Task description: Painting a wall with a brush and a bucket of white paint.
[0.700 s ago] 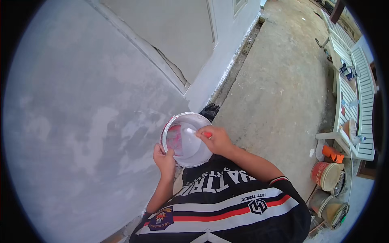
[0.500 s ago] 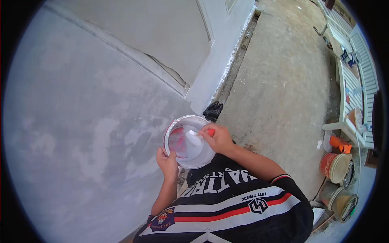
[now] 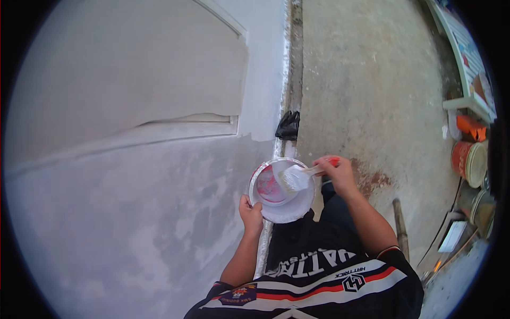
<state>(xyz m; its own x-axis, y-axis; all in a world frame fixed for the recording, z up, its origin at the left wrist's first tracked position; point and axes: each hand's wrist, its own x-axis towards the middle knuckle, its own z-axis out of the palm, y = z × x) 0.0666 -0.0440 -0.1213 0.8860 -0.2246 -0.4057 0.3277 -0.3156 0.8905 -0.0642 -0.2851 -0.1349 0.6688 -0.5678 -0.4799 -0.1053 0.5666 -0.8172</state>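
We see the left hand gripping the near rim of a round bowl smeared with white and red paint, held out in front of the chest. The right hand grasps the red handle of a paintbrush, its white-loaded bristles resting inside the bowl. To the left rises a grey wall, patchily painted. A black bag lies farther off at the wall's foot, and paint cans stand at the far right on the concrete floor.

brush in bowl, wall left, paint cans far right
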